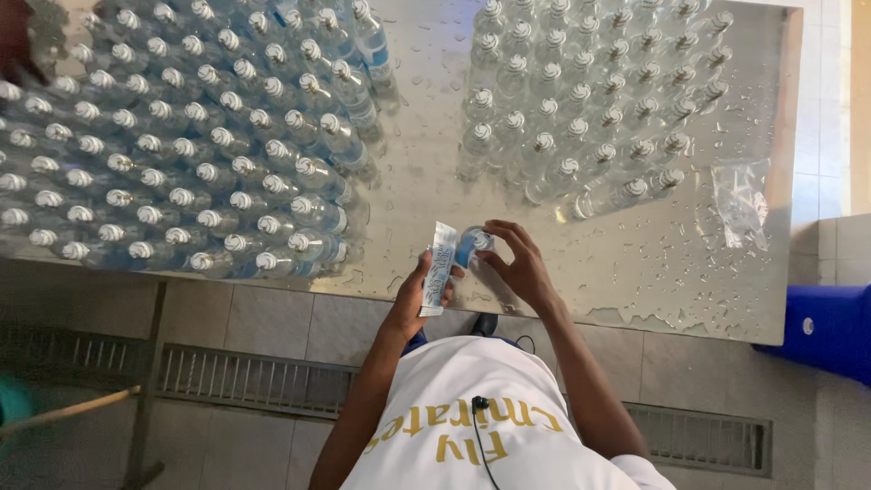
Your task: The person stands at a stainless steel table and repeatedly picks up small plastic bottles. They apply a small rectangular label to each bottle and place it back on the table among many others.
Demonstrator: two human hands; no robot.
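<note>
- Two hands are seen at the near edge of a wet steel table (435,163): the left hand (413,295) is closed around a stack of blue-and-white printed labels (439,269), held upright just above the table edge.
- A single small water bottle (472,243) is grasped by the fingers of the right hand (519,265), just beside the labels, its cap turned toward them.
- Many capped, labelled bottles (181,154) are stood in close rows on the left part of the table.
- A second, smaller block of clear bottles without labels (581,100) is set on the right part, well apart from the first.
- A crumpled clear plastic bag (739,200) is laid near the right edge.
- Water drops are scattered over the bare steel between the groups.
- A blue container (826,327) is seen beyond the table's right corner.
</note>
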